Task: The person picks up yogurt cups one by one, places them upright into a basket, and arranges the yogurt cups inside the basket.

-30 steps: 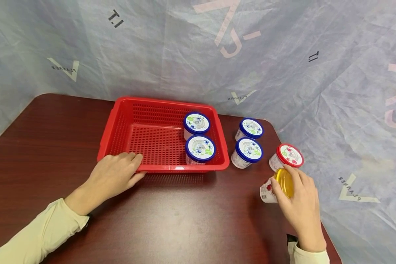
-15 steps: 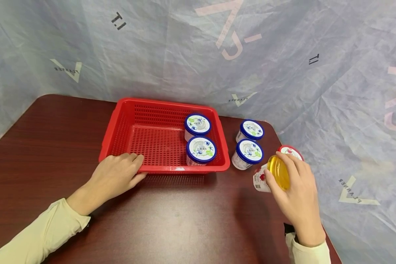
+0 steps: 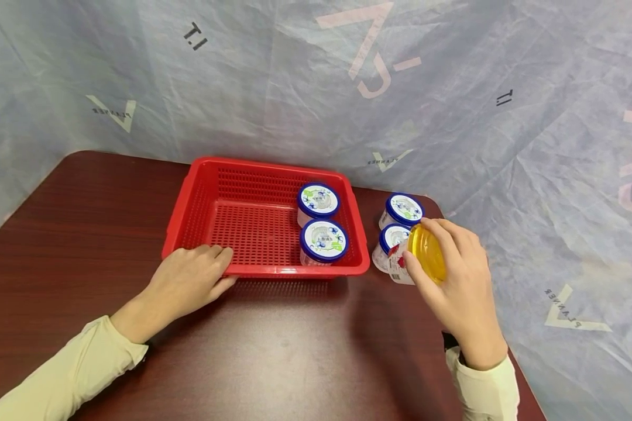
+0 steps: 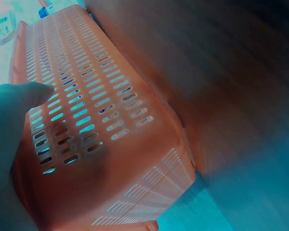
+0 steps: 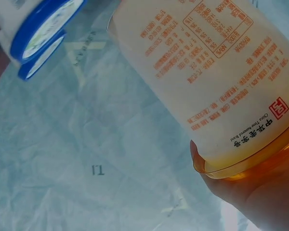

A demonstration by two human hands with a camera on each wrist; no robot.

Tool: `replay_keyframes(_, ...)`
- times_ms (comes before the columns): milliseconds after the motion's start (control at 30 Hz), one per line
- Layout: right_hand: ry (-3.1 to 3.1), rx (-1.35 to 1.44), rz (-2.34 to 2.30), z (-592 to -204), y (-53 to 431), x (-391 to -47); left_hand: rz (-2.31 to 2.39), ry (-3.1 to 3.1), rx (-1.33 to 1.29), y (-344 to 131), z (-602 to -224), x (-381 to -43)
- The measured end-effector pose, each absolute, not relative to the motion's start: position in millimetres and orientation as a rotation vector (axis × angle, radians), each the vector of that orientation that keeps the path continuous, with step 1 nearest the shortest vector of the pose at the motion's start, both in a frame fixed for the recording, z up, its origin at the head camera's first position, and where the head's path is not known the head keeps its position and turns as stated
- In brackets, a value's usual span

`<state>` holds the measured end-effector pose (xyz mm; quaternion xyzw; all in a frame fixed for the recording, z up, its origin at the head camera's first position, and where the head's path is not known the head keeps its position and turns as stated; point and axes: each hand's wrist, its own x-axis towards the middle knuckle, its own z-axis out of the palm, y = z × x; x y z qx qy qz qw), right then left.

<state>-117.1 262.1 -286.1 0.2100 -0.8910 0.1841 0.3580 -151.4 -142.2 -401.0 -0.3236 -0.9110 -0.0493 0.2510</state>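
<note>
My left hand (image 3: 189,280) grips the front rim of a red perforated plastic basket (image 3: 289,270), near its left end. In the left wrist view the thumb (image 4: 36,94) lies against the basket's outer wall. My right hand (image 3: 466,286) holds a white plastic tub with a clear yellow lid (image 3: 428,254) by its lid end, tilted with its base to the left. Orange print covers the tub's side (image 5: 221,82) in the right wrist view. Behind it, a blue-lidded tub (image 3: 391,238) is partly hidden. The red-lidded tub seen earlier is out of sight.
Two blue-lidded tubs (image 3: 318,200) stand inside the basket at its right end. Another blue-lidded tub (image 3: 404,208) stands outside, right of the basket. A grey printed sheet (image 3: 274,88) hangs behind the dark wooden table (image 3: 263,351) and along its right side.
My right hand has carried the yellow-lidded tub left and away from me, from beside the red-lidded tub to in front of the blue-lidded ones. My left hand keeps its grip on the basket.
</note>
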Motion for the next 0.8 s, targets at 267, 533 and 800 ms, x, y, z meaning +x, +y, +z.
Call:
replay_keyframes(267, -2.277, 0.630, 0.481, -279.7, 247.4, -122.6, -0.136, -2.481, -0.881, -141.6, -401.1, -151.5)
replay_keyframes(533, -2.244, 0.720, 0.490, -277.5, 232.4, -128.3, -0.132, -2.486, -0.875, -141.2, -400.7, -151.0)
replay_keyframes(800, -2.239, 0.777, 0.491, -274.5, 219.3, -133.4, -0.133, -2.488, -0.871, -142.1, -402.0, -151.2)
